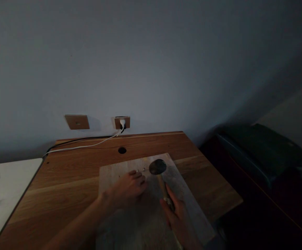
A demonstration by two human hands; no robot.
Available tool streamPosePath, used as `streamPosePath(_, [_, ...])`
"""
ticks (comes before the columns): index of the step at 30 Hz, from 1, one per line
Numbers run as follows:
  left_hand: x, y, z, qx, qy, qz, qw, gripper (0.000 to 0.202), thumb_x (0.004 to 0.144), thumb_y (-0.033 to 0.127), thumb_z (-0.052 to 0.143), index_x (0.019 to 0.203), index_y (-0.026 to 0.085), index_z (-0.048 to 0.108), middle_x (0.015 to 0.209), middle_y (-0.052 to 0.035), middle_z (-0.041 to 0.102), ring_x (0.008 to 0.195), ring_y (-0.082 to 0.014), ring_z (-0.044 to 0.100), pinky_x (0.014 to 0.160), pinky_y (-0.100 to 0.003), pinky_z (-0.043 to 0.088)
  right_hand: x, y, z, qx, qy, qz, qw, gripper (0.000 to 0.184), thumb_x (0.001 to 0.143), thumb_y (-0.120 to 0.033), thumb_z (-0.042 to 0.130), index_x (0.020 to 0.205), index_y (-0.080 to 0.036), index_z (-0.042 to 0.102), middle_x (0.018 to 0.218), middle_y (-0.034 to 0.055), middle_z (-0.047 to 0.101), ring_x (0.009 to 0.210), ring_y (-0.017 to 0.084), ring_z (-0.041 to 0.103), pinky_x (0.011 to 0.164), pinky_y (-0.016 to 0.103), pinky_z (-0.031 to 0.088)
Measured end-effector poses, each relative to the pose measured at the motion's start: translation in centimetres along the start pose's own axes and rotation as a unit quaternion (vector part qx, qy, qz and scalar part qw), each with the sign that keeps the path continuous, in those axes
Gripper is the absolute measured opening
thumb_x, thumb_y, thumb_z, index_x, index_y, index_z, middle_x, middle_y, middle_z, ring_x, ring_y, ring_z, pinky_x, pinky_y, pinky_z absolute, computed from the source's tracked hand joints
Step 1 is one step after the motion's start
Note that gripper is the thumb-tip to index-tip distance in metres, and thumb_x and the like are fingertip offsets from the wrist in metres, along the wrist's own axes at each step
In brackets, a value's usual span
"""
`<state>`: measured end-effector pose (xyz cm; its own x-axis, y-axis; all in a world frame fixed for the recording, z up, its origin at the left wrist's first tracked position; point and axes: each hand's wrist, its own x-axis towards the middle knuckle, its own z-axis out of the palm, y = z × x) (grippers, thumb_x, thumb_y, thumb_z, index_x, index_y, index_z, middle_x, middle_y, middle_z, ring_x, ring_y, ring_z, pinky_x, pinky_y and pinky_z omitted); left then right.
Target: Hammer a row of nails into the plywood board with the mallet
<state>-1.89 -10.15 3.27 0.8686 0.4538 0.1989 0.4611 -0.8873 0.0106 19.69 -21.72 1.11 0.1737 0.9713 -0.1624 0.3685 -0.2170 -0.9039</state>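
My right hand (175, 211) is wrapped around the light-coloured handle of a mallet (157, 167) with a dark, rounded head. The mallet's head is above the far part of a pale, worn board (173, 194). To its left, my left hand (133, 184) is low over the board with its fingers curled together. A small, thin, shiny piece (140, 170) shows at those fingertips, close to the mallet's head. Dim light keeps me from telling what kind of piece it is, or whether the mallet touches it.
The board lies on a wooden table (70, 173) against the wall. A round cable hole (122, 150) is near its back edge. White and black cables run to a wall socket (122, 122). At the left is a white surface (12, 184); a dark green object (265, 149) is at the right.
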Motion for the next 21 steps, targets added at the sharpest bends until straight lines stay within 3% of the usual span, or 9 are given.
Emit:
streamPosePath(4, [0.8,2.3,1.3,0.07,0.023,0.035,0.997,0.012,0.098,0.012,0.062,0.094,0.021,0.07,0.083,-0.0058,0.073,0.084,-0.0236,0.07,0.078,-0.036,0.052,-0.1,0.0,-0.1,0.013,0.003,0.017,1.0,0.084,0.095,-0.065,0.054,0.156,-0.006,0.051,0.048,-0.011,0.036,0.041,0.013,0.035,0.04,0.023,0.03])
streamPosePath(7, [0.2,1.7,1.0,0.046,0.03,0.015,0.998,0.013,0.096,0.01,0.064,0.098,0.02,0.072,0.087,-0.0065,0.073,0.085,-0.0239,0.07,0.079,-0.036,0.053,-0.3,0.3,-0.1,0.024,0.011,0.003,1.0,0.083,0.095,-0.064,0.054,0.156,-0.007,0.052,0.049,-0.0114,0.033,0.041,0.012,0.031,0.04,0.023,0.028])
streamPosePath(11, [-2.2,-1.6,0.3,-0.095,0.056,-0.124,0.986,0.022,0.093,0.007,0.064,0.105,0.022,0.075,0.1,-0.0068,0.076,0.093,-0.0242,0.072,0.087,-0.037,0.054,-0.7,0.5,-0.1,0.026,-0.005,-0.007,1.0,0.079,0.098,-0.061,0.053,0.157,-0.009,0.051,0.048,-0.0115,0.033,0.04,0.011,0.031,0.039,0.022,0.029])
streamPosePath(15, [-4.5,-4.3,1.1,-0.261,0.112,-0.298,0.912,0.021,0.089,0.007,0.063,0.101,0.02,0.075,0.1,-0.005,0.077,0.088,-0.0202,0.073,0.082,-0.03,0.056,-0.9,0.2,0.1,0.012,-0.019,-0.008,1.0,0.079,0.099,-0.06,0.051,0.157,-0.007,0.051,0.047,-0.0108,0.036,0.041,0.013,0.037,0.041,0.023,0.034])
streamPosePath(17, [-5.0,-4.6,1.8,-0.291,0.131,-0.324,0.891,0.019,0.088,0.009,0.063,0.099,0.02,0.074,0.097,-0.0042,0.077,0.084,-0.0193,0.073,0.079,-0.029,0.056,-0.9,0.0,0.3,0.006,-0.019,-0.016,1.0,0.079,0.098,-0.061,0.053,0.156,-0.007,0.052,0.048,-0.011,0.035,0.041,0.013,0.038,0.042,0.024,0.036])
streamPosePath(21, [-5.3,-4.3,2.7,-0.292,0.149,-0.322,0.888,0.019,0.088,0.01,0.064,0.099,0.021,0.075,0.095,-0.0042,0.077,0.082,-0.0189,0.072,0.077,-0.029,0.055,-0.9,-0.3,0.8,0.0,-0.04,-0.007,0.999,0.083,0.097,-0.066,0.052,0.159,-0.011,0.048,0.048,-0.0093,0.04,0.039,0.014,0.04,0.042,0.025,0.04])
